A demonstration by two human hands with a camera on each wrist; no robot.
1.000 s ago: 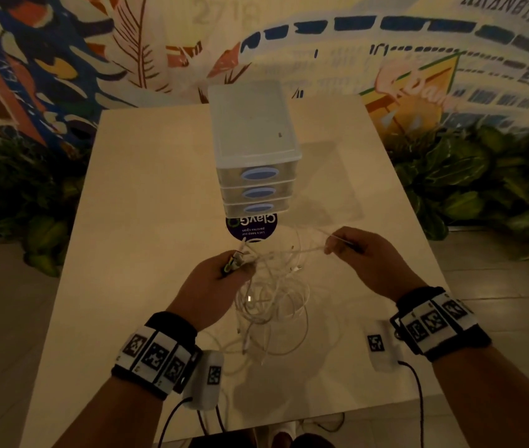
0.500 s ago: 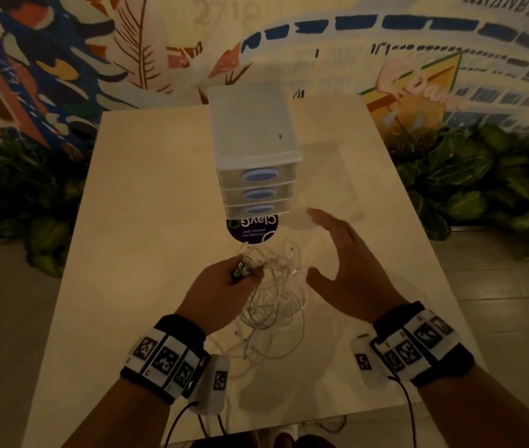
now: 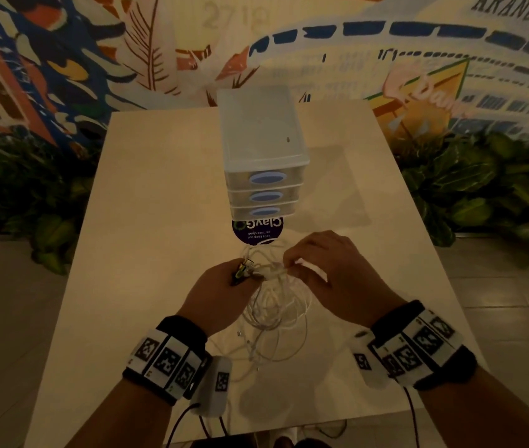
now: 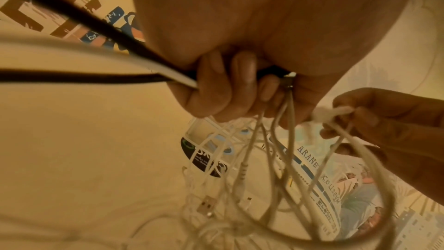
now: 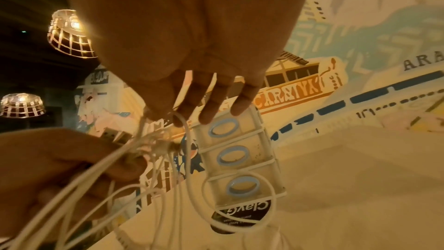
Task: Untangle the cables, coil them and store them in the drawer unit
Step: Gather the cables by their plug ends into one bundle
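A tangle of white cables hangs from my hands and trails onto the pale table. My left hand grips a bunch of cable ends and plugs, fingers curled round them. My right hand pinches a white strand close beside the left, thumb against forefinger, with the other fingers extended. A USB plug dangles in the loops. The clear drawer unit stands just beyond, its three blue-handled drawers closed.
A round purple sticker lies on the table at the unit's front. Leafy plants flank the table on both sides, with a painted wall behind. Black leads run from the wrist devices over the near edge.
One second ago my right hand pulled a strand out to the right, then let go and opened. Now it is back at the bundle, pinching a white cable beside the left hand.
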